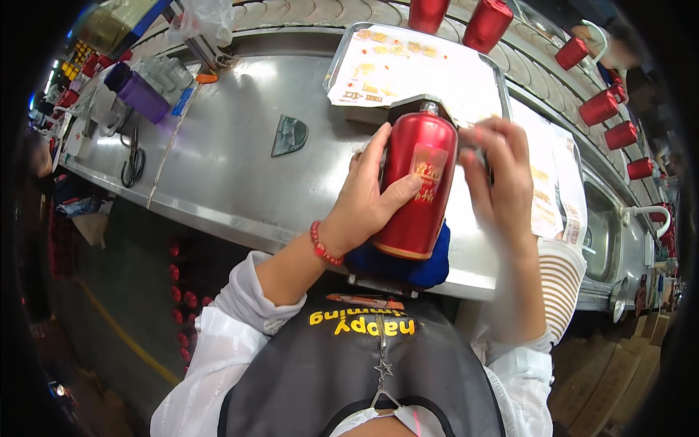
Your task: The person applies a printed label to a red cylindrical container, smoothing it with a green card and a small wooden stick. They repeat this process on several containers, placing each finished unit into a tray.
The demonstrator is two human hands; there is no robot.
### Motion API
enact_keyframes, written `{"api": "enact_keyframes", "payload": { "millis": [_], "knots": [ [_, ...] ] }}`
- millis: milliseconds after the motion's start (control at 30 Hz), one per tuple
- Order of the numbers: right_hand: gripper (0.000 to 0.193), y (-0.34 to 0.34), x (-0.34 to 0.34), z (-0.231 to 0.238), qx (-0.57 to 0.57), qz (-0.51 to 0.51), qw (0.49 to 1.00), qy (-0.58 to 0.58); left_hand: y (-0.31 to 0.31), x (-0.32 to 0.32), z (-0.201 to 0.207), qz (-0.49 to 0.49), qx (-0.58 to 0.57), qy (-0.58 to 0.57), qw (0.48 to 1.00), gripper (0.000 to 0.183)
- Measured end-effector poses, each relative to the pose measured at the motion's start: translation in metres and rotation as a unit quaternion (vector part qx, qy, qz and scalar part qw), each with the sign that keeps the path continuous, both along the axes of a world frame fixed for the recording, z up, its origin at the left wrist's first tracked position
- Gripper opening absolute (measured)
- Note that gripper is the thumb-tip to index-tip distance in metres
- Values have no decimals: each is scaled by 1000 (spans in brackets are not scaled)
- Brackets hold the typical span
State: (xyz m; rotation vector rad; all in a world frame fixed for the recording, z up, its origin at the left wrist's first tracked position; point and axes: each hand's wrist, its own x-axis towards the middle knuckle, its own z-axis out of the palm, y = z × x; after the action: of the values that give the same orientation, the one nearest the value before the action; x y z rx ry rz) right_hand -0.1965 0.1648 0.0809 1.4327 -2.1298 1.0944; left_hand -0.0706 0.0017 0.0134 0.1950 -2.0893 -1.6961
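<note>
Head view, left to right: on the steel bench [226, 156], a translucent purple plastic bottle [138, 93] is at far left, then a flat, dark green, round-edged piece [290, 136]. Your left hand [370, 193] grips a glossy red cylindrical bottle [431, 173], its base over a blue cloth [429, 274] at the near edge. White printed sheets [422, 69] lie beyond. Your right hand [504, 166], blurred, is just right, fingers loosely curved; whether it holds anything cannot be told.

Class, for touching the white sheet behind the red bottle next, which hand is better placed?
Probably the right hand: blurred, but apparently free of the red bottle and near the white sheet. The left hand grips the bottle.
</note>
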Motion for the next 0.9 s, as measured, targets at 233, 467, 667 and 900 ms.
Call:
{"api": "enact_keyframes", "payload": {
  "millis": [233,467,667,900],
  "knots": [
    [46,12,34,-24,65,8,998,-24,-3,-9,9,-42,106,-18,993,81],
    [44,15,34,-21,110,22,992,-53,-5,-7,8,-52,111,-20,992,83],
    [46,12,35,-23,72,19,995,-59,-4,-5,1,-50,99,-21,994,85],
    [46,17,42,-22,80,20,991,-102,-2,-2,2,-96,195,8,976,81]
  ]
}}
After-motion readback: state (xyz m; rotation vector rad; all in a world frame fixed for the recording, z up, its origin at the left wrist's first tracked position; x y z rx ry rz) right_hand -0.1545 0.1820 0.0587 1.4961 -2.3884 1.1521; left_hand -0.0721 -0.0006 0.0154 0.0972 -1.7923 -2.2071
